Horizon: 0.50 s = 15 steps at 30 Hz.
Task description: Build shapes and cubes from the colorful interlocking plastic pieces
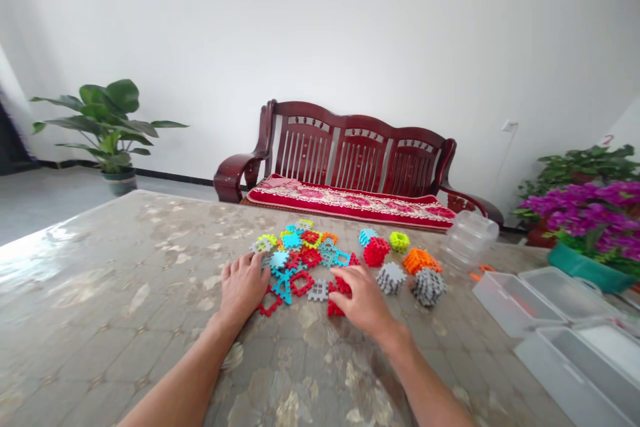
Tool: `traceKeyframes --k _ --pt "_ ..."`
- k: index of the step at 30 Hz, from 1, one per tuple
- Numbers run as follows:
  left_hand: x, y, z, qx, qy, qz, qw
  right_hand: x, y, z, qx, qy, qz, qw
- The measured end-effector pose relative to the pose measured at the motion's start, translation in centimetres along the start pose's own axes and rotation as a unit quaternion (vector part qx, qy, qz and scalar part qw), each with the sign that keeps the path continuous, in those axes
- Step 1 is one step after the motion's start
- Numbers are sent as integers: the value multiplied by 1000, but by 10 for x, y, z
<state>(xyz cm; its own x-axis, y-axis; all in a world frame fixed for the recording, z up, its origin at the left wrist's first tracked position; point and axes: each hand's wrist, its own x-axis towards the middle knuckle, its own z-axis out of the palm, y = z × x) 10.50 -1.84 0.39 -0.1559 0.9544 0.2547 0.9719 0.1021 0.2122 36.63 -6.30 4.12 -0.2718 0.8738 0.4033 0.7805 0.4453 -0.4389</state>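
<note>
Bare worktop (100, 320) spreads across the frame's left and lower centre, leaving open passage. Jumbled plastic pieces (301, 282) block the middle; stacks (429, 287) stand just right of them. Clear boxes (555, 373) and a flowerpot (590, 270) obstruct the far right.

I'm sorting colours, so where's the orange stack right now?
In the head view, the orange stack is right of centre on the table, just beyond the darker gray stack and right of the red stack.
</note>
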Motion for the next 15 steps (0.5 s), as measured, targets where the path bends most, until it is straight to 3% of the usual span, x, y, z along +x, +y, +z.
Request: traceKeyframes --k 7,15 --pt "1 -1 2 -2 -2 2 1000 6 -9 34 -79 -65 5 995" --pt "1 -1 3 -7 2 3 1000 4 -8 32 -65 -52 -5 997"
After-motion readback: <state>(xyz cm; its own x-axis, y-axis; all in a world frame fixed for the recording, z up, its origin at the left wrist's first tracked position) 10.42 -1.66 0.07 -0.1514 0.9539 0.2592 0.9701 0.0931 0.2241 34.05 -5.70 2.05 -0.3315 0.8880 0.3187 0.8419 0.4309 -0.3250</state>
